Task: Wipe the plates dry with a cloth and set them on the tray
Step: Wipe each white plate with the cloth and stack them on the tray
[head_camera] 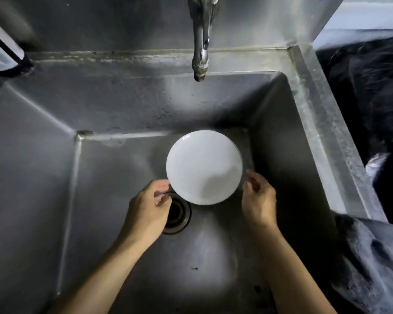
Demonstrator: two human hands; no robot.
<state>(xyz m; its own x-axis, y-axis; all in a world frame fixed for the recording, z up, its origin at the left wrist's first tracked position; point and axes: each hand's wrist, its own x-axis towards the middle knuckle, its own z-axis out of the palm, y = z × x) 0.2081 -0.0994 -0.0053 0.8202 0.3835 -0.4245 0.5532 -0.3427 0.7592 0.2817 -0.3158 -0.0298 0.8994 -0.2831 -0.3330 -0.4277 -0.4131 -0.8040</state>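
Observation:
A round white plate point(204, 167) is held over the basin of a steel sink point(114, 105), below the tap. My left hand point(149, 203) pinches its lower left rim with curled fingers, above the drain. At the plate's right rim, my right hand point(259, 198) grips with thumb and curled fingers. A dark grey cloth point(372, 257) hangs over the sink's right edge, near my right forearm. No tray is in view.
The tap spout point(201, 53) juts out over the basin from the back wall. The round drain point(176, 214) lies partly under my left hand. A dark bottle point(2, 51) leans at the back left corner. Black material point(368, 91) lies beyond the sink's right rim.

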